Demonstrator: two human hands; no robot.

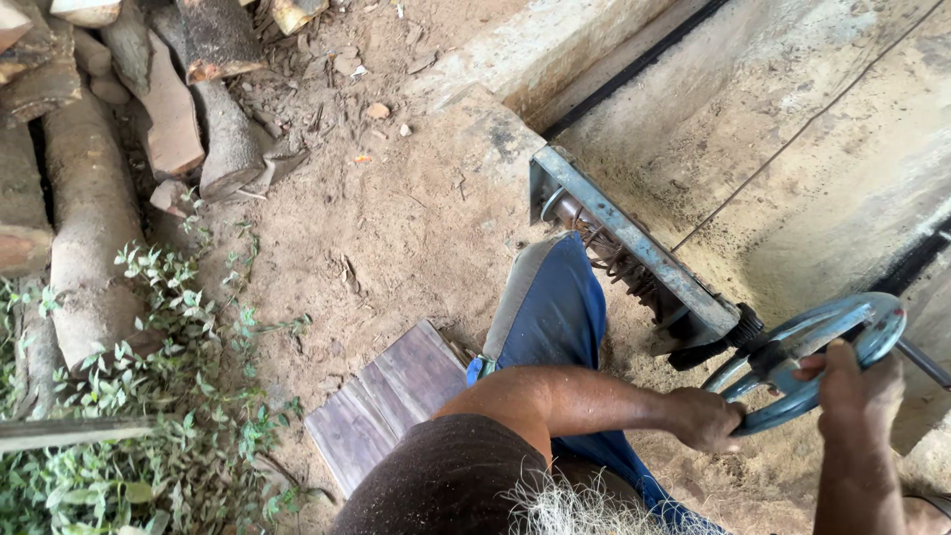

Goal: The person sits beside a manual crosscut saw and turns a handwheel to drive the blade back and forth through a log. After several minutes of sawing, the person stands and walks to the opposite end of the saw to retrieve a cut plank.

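Both your hands grip the blue handwheel [807, 357] at the end of the steel frame [634, 248] — left hand [705, 418] wrapped on the lower rim, right hand [857, 381] closed over the upper rim. Rigid metal, likely heavy to turn — hold the rim, not the spokes.

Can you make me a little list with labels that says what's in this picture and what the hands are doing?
Place: sandy ground outdoors
Main thing: blue-grey hand wheel at the end of a metal frame with a screw rod
Left hand: gripping the wheel's lower rim
Right hand: gripping the wheel's right side
Clothing: blue trouser leg, dark shirt
Nearby: cut logs, leafy green plants, grey wooden board
Beside the frame: a dusty concrete channel
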